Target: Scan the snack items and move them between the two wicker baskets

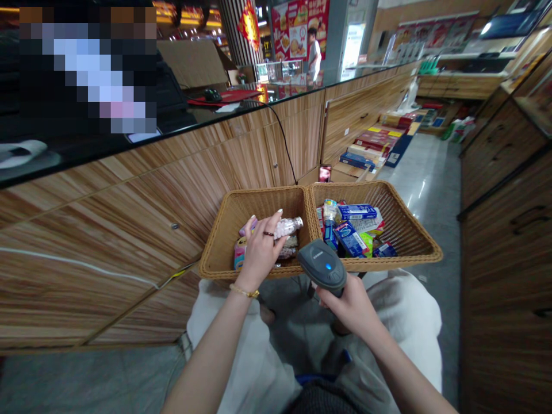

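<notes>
My left hand [264, 244] is over the left wicker basket [215, 241], its fingers wrapped round a small clear bottle [288, 226] of pale pink pieces with a silvery cap. The bottle lies tilted, cap toward the right. Below it in the basket are more small bottles [288, 252] and a colourful pack [240, 253], partly hidden by the hand. My right hand [349, 302] grips the handle of a dark grey barcode scanner [323, 265], which shows a lit blue light. The scanner's head is in front of the divide between the two baskets.
The right wicker basket [414, 241] holds several packets, among them blue boxes [351, 238]. A wooden counter [241, 155] runs along the left, with a mouse [212, 94] and cable on top. Flat boxes [375, 141] lie ahead. Dark cabinets [509, 241] line the right. A person [314, 54] stands beyond.
</notes>
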{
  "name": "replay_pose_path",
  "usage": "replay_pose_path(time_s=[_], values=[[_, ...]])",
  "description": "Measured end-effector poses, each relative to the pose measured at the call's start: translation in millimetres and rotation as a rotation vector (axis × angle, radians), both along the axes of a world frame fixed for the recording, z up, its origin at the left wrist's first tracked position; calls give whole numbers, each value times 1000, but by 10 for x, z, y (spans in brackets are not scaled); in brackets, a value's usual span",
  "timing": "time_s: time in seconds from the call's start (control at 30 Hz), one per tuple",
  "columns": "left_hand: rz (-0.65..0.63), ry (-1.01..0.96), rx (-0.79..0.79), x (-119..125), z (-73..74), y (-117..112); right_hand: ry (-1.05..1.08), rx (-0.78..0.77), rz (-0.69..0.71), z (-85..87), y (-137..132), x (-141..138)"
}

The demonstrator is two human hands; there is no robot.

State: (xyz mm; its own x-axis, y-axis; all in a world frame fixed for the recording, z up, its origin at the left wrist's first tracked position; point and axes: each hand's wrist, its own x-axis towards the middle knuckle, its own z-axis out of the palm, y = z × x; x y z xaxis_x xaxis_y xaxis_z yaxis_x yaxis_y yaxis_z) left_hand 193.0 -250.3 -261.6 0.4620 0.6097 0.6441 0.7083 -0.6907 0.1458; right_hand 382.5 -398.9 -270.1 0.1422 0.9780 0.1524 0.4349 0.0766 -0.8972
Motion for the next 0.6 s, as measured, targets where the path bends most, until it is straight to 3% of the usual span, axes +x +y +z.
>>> replay_pose_path(time_s=[0.6], values=[[-16, -50, -63, 8, 34, -29, 13, -36, 10, 26, 7, -14]])
